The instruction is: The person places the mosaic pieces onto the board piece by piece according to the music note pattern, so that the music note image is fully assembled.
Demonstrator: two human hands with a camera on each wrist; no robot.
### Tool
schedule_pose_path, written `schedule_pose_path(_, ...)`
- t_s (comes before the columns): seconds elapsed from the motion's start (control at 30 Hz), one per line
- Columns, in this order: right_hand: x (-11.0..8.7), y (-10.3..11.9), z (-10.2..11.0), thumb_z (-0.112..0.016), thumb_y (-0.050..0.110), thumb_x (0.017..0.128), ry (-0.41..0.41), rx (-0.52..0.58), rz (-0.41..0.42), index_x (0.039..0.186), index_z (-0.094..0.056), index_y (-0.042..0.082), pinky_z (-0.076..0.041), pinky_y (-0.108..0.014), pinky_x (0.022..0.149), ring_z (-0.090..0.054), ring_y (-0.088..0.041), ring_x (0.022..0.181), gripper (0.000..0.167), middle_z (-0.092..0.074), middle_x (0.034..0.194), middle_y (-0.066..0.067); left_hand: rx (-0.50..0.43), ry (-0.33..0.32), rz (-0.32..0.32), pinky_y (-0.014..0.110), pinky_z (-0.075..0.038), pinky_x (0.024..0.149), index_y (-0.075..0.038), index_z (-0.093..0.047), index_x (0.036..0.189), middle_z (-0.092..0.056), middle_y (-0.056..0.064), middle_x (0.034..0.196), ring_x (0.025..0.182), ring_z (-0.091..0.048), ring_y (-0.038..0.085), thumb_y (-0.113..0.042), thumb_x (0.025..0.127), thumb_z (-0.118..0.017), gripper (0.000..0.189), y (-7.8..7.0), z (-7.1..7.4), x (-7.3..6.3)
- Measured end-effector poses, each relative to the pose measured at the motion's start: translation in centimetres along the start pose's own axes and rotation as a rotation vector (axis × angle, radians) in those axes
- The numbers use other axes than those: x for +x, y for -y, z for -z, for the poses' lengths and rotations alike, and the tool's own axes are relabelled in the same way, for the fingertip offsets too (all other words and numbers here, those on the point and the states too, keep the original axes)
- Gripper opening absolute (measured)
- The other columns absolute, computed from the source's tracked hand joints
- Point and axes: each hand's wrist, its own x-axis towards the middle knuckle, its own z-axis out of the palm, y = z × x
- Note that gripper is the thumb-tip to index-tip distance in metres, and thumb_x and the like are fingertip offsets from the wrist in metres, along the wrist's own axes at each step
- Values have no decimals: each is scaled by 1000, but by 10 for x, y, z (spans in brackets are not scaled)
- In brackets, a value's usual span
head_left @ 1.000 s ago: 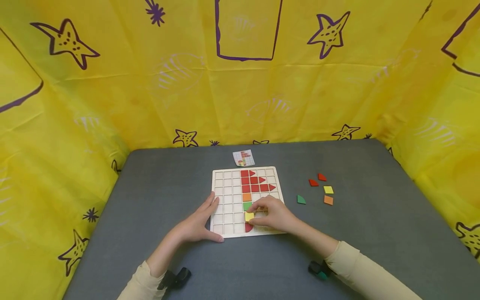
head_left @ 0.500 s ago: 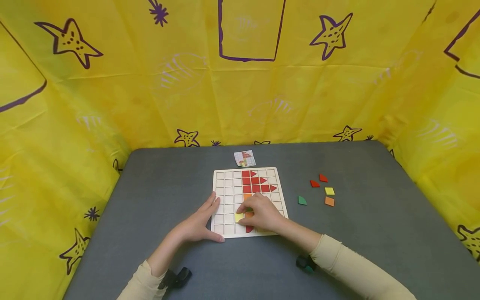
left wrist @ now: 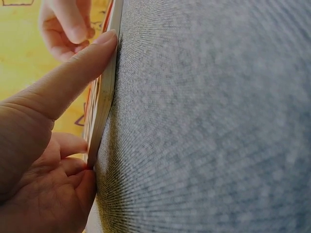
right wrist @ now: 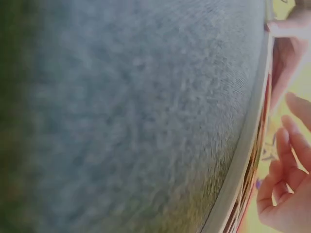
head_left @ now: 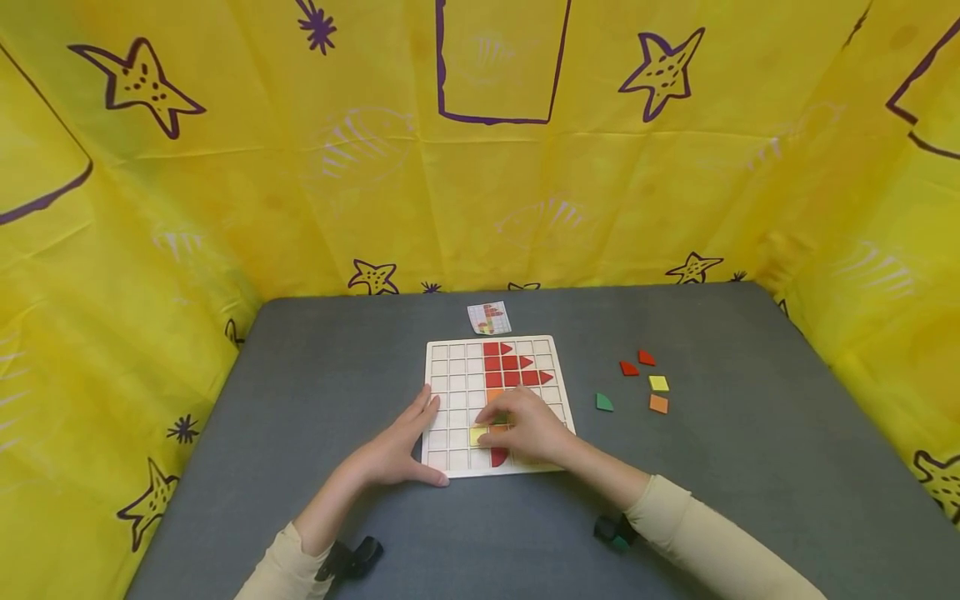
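Note:
A yellow square tile (head_left: 476,435) lies flat in a cell near the front of the wooden grid board (head_left: 450,458). My right hand (head_left: 525,425) hovers low over the board, thumb and index tips right at that tile; the right wrist view shows these fingertips (right wrist: 286,121) a little apart, nothing visible between them. The palm hides some neighbouring tiles, and a red quarter-round tile (head_left: 498,457) shows below it. At the front left corner, my left hand (head_left: 393,450) braces the board with spread fingers, its thumb (left wrist: 104,43) straight along the front edge.
Red tiles (head_left: 512,362) fill several cells at the board's upper middle. A picture card (head_left: 488,317) lies behind the board. Loose on the grey table (head_left: 337,350) to the right are red tiles (head_left: 628,368), a green (head_left: 603,402), a yellow (head_left: 658,383) and an orange tile (head_left: 658,404).
The right hand has moved left with the yellow tile, which now sits in a cell one column over. An orange tile shows where the yellow one was. The left hand stays put.

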Motion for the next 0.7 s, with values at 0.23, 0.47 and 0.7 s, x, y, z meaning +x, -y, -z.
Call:
schedule_pose_path(0.23,-11,-12,18,-80,31,76,-57,198,-109,98,-74,20,-45,-34,79,-57,-13,89,25,-69,94,8,-6,-6,8,54,-20,113,-2,-14,151,2,16,160,147,-4,34,-40,66,-85,117,-1,0,0)
schedule_pose_path(0.47,-32,-24,43,-78,33,78,-127,201,-213,98,-72,27,-42,-33,75,-50,-20,93,22,-64,95,6,6,-4,24,52,-22,113,-6,-13,152,2,13,160,147,-5,32,-40,65,-86,119,-1,0,-1)
schedule_pose_path(0.7,-58,-56,70,-77,38,78,-200,139,-256,103,-71,23,-44,-28,69,-51,-20,91,29,-65,99,1,-1,-9,30,53,-23,112,-6,-14,152,2,13,160,147,-6,32,-40,64,-85,119,-1,-1,-1)
